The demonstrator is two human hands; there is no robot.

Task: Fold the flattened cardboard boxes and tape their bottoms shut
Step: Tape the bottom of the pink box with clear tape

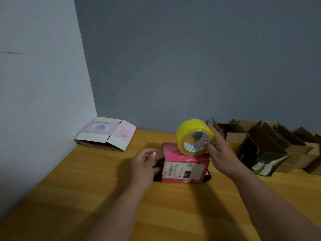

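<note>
A pink cardboard box (185,168) with white labels stands on the wooden table (86,188), its closed flaps facing up. A yellow tape roll (192,131) rests on the box's top, and my right hand (219,152) holds it with the thumb inside the core and the fingers over the outer side. My left hand (145,162) is at the box's left end, its fingers pinching what looks like the loose tape end against the box. A flattened pink and white box (106,133) lies in the far left corner.
Several folded brown and green boxes (271,146) stand in a row along the back wall at the right. Walls close off the table at the left and back. Bare wood lies in front of the pink box.
</note>
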